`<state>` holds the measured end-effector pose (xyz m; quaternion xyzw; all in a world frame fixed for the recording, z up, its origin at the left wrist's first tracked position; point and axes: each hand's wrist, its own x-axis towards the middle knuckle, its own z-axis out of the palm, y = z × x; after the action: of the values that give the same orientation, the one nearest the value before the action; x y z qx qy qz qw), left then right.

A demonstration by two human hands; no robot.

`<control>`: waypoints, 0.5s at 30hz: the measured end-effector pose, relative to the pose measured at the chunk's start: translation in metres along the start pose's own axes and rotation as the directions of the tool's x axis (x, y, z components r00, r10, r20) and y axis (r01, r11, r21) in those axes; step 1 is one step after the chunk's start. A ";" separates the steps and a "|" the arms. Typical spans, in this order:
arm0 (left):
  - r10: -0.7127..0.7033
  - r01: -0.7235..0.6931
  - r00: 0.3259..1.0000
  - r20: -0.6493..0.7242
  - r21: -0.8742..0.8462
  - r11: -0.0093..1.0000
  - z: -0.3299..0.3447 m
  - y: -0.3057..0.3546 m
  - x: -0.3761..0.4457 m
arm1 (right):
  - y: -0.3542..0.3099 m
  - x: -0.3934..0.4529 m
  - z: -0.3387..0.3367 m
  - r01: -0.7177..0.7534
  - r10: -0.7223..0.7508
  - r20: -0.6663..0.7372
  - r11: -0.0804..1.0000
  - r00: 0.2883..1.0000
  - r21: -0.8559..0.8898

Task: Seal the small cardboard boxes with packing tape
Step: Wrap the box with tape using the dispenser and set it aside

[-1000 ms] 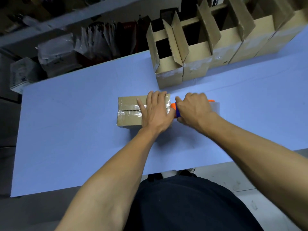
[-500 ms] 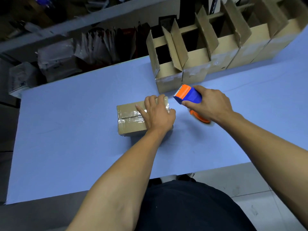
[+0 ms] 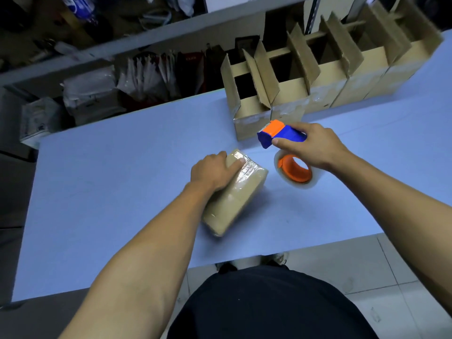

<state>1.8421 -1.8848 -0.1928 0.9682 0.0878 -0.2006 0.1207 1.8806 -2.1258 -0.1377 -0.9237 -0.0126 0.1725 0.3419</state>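
From the head camera, a pale blue table [image 3: 110, 192] fills most of the picture, its near edge above a tiled floor [image 3: 342, 277]. Behind the far edge stands dark shelving [image 3: 97, 45] crowded with plastic-wrapped bundles [image 3: 146, 79].

Along the far right of the table runs a row of open cardboard boxes [image 3: 305, 77], their flaps standing up, side by side and touching.

The left hand [image 3: 215, 172] is clamped over the far end of a small closed cardboard box [image 3: 234, 194], fingers curled down its far left side and the thumb pressed on the shiny tape across the top. The box lies flat on the table with its long axis on a diagonal: the end under the hand points away and to the left, the free end points toward the person and slightly right. Clear tape glints along its top face.

Just right of that grip, apart from the box, the right hand [image 3: 310, 148] is closed around the blue and orange handle of a tape dispenser [image 3: 281, 134]. The dispenser's orange nose points left, toward the held box end. Below the hand hangs the clear tape roll [image 3: 293, 171] on its orange hub, close to the table; whether it touches cannot be told.
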 end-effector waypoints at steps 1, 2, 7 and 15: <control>-0.067 0.068 0.998 0.009 -0.100 0.993 0.005 -0.002 -0.005 | -0.004 -0.001 0.000 0.010 -0.011 0.029 1.000 1.000 0.027; -0.137 0.137 0.990 0.013 -0.197 0.971 0.011 -0.003 -0.011 | -0.009 -0.001 0.000 0.024 -0.027 0.057 0.999 0.998 0.044; -0.267 0.262 0.963 0.043 -0.393 0.881 0.027 0.004 -0.027 | -0.030 -0.001 0.007 0.111 -0.118 0.123 0.992 0.985 0.058; -0.209 0.142 0.975 0.076 -0.936 0.322 -0.029 0.010 -0.007 | -0.042 -0.001 -0.006 0.286 -0.288 0.108 0.958 0.952 0.034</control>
<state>1.8486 -1.8875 -0.1622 0.7140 0.2942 -0.0974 0.6278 1.8854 -2.0978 -0.1062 -0.8978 -0.1641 0.1725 0.3705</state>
